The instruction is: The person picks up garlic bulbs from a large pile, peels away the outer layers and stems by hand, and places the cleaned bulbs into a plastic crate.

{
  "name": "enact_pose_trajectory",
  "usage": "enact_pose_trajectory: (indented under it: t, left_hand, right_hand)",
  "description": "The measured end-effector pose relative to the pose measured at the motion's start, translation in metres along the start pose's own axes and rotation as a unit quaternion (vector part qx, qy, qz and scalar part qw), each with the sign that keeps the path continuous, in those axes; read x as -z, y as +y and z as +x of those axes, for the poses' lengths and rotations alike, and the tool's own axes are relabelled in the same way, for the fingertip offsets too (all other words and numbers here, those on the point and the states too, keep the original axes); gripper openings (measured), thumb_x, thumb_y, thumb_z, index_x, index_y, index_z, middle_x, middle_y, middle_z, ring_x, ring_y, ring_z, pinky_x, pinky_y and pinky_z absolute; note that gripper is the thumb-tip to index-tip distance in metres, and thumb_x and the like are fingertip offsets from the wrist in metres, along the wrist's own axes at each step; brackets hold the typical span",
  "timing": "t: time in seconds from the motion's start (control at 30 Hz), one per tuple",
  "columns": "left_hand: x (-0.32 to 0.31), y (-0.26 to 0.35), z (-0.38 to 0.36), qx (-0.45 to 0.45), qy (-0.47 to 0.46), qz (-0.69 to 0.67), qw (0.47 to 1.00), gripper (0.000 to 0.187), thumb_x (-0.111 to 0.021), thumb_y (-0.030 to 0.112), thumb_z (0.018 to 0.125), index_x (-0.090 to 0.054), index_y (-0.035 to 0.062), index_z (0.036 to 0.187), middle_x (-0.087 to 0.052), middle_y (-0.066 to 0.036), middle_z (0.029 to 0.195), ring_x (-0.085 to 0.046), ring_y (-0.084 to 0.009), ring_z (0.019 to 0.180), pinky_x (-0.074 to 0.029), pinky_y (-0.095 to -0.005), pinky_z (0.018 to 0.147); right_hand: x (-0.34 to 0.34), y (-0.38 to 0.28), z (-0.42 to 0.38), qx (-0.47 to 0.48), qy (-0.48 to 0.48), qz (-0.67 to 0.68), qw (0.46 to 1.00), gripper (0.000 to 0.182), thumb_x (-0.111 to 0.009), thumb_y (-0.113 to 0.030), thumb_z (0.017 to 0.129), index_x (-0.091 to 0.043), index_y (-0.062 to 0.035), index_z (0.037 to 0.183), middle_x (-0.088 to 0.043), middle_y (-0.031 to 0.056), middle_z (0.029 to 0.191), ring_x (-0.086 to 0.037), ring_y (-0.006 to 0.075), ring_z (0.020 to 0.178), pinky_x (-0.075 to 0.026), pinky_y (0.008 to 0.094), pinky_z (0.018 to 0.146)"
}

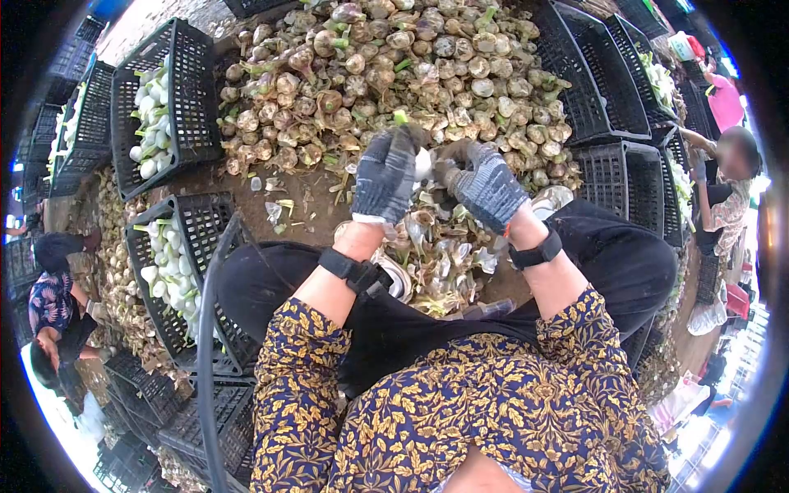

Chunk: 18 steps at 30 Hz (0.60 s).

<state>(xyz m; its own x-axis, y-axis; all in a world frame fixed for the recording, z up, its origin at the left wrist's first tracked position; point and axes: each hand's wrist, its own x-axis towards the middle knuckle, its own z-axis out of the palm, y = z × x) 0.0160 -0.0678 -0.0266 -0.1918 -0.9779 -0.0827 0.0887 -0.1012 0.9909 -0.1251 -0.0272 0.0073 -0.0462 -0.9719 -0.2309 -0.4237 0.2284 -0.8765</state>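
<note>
My left hand, in a grey knit glove, is wrapped round a garlic bulb. The bulb's white side shows between my hands, and a green stem end sticks up above the left fingers. Close on the bulb's right is my gloved right hand, its fingers curled and pinched together. Brownish skin seems to be at those fingertips, but blur hides what they grip. Loose garlic skins lie below my hands, between my shoes. Just beyond rises a big heap of unpeeled garlic bulbs.
Black crates of white peeled garlic stand on the left, one farther off and one nearer. More black crates stand on the right. A dark hose-like strip curves beside my left knee. Other people sit at far left and right.
</note>
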Motion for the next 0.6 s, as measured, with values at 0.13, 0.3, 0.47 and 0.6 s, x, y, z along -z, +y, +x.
enact_pose_trajectory:
  t: [0.13,0.3,0.47,0.6]
  left_hand:
    - [0.006,0.002,0.004,0.051,0.011,-0.030,0.998,0.036,-0.039,0.031,0.092,-0.056,-0.0002,0.087,-0.056,-0.006,0.075,-0.049,-0.0133,0.068,-0.041,-0.0276,0.064]
    - [0.005,-0.001,0.000,-0.041,-0.022,0.057,0.997,0.031,-0.040,0.024,0.091,-0.056,-0.0014,0.088,-0.057,-0.010,0.076,-0.052,-0.0175,0.069,-0.042,-0.0306,0.065]
    - [0.007,-0.006,-0.003,-0.147,-0.013,0.136,0.980,0.023,-0.045,0.018,0.089,-0.056,-0.0016,0.094,-0.058,-0.009,0.080,-0.053,-0.0166,0.071,-0.043,-0.0292,0.065]
    - [0.003,0.003,-0.004,-0.067,-0.013,0.054,0.996,0.024,-0.046,0.020,0.088,-0.057,-0.0017,0.090,-0.058,-0.009,0.075,-0.052,-0.0148,0.067,-0.042,-0.0290,0.061]
  right_hand:
    - [0.004,0.005,-0.001,-0.125,-0.026,0.154,0.980,0.027,-0.055,-0.020,0.083,-0.051,0.0011,0.099,-0.058,0.0091,0.083,-0.059,0.0145,0.068,-0.050,0.0271,0.057]
    - [0.001,-0.001,-0.006,-0.117,-0.098,0.341,0.927,0.039,-0.059,-0.028,0.081,-0.048,-0.0004,0.105,-0.056,0.0102,0.092,-0.059,0.0202,0.070,-0.054,0.0347,0.060]
    - [-0.003,-0.016,-0.006,-0.179,-0.089,0.366,0.909,0.033,-0.059,-0.024,0.081,-0.053,0.0031,0.098,-0.058,0.0092,0.078,-0.061,0.0193,0.062,-0.052,0.0276,0.054]
    - [0.000,-0.017,-0.008,-0.173,-0.093,0.332,0.922,0.028,-0.057,-0.019,0.082,-0.051,0.0019,0.100,-0.059,0.0093,0.083,-0.060,0.0177,0.067,-0.053,0.0302,0.058]
